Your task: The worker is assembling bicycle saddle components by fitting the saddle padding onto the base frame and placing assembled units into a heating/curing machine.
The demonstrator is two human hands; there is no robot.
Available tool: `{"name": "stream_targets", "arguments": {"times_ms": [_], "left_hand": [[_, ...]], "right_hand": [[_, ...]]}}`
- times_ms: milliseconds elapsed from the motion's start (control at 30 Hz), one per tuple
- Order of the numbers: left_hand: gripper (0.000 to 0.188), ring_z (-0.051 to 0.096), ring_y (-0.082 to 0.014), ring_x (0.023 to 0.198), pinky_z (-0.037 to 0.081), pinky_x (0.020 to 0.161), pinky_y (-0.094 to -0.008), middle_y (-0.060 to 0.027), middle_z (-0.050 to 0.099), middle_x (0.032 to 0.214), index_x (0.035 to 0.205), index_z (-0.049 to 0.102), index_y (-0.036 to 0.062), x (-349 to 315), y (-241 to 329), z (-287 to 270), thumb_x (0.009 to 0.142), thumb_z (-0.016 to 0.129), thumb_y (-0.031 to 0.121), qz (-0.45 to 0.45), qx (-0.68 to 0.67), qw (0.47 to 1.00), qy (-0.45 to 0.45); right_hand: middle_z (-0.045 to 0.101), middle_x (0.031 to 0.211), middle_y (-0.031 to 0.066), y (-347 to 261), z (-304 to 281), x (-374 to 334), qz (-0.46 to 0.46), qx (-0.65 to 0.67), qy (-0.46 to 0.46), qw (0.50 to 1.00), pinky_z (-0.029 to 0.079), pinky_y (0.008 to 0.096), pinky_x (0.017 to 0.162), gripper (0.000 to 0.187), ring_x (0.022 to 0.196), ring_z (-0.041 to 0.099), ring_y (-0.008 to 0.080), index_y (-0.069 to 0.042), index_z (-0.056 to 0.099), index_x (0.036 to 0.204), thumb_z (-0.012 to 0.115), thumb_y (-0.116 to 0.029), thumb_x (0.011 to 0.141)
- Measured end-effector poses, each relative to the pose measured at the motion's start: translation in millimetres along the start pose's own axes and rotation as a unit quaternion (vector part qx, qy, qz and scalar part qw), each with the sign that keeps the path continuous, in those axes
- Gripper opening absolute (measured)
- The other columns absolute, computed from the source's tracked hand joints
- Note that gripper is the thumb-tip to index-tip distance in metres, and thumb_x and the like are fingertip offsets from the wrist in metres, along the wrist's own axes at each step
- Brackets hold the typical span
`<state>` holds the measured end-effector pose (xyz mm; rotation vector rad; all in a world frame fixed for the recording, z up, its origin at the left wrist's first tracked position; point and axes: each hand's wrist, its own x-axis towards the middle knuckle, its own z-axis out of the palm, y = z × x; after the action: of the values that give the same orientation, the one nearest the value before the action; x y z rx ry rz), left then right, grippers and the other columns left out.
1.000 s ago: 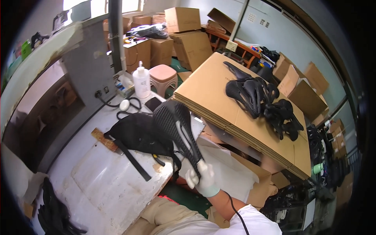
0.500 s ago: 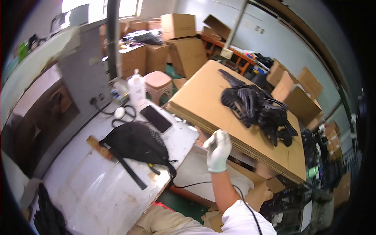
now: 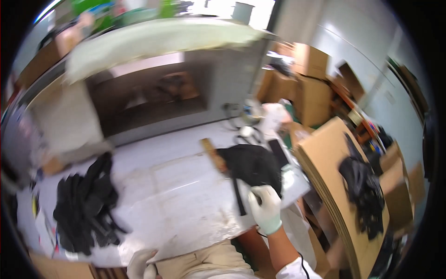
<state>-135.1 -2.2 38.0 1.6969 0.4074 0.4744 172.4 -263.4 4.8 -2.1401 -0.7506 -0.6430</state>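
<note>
My right hand, in a white glove with a pale green cuff, is over the table's front right edge. Its fingers are curled together beside the near edge of a black fabric bag; what they hold, if anything, is hidden. A black strap trails from the bag toward me. At the lower edge, my left hand, also gloved, is partly cut off; its thumb and a finger stand apart, nothing visible between them. Left of it on the white table lies a heap of black fabric pieces.
A worn wooden strip and a dark phone flank the bag. A white bottle stands behind. At right, black items lie on stacked flat cardboard. A grey partition with an opening borders the table's back.
The view has swung left, bringing the black fabric heap and my left hand into sight. My right hand has moved from beside the cardboard stack to the bag's near edge.
</note>
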Motion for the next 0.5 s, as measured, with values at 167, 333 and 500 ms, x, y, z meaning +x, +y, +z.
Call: {"name": "stream_targets", "arguments": {"times_ms": [167,333,500], "left_hand": [[0.037,0.068,-0.0379,0.099,0.056,0.086,-0.0443,-0.0169,0.071,0.113,0.116,0.073,0.0009,31.7,-21.9,-14.9,0.080,0.080,0.009,0.147,0.324,0.930,0.097],[0.035,0.067,-0.0375,0.102,0.056,0.089,-0.0463,-0.0155,0.070,0.113,0.115,0.068,0.0027,45.6,-47.7,-77.4,0.083,0.080,0.010,0.129,0.444,0.849,0.255],[0.029,0.068,-0.0370,0.102,0.055,0.089,-0.0460,-0.0173,0.071,0.111,0.111,0.070,0.0021,54.3,-35.7,-116.5,0.084,0.079,0.008,0.111,0.443,0.832,0.317]], "right_hand": [[0.068,0.085,0.0150,-57.0,27.4,-36.3,0.031,0.080,-0.164,0.983,0.052,0.0455,0.072,0.010,0.078,0.066,0.0363,-0.004,0.071,0.091,0.077,-0.005,0.084],[0.069,0.087,0.0140,-106.5,63.9,-42.8,-0.049,0.150,-0.247,0.956,0.052,0.0467,0.072,0.012,0.079,0.065,0.0370,-0.005,0.070,0.091,0.079,-0.005,0.083],[0.068,0.088,0.0149,-122.4,76.0,-40.2,-0.068,0.171,-0.281,0.942,0.053,0.0444,0.073,0.015,0.079,0.065,0.0371,-0.004,0.071,0.094,0.080,-0.005,0.082]]}}
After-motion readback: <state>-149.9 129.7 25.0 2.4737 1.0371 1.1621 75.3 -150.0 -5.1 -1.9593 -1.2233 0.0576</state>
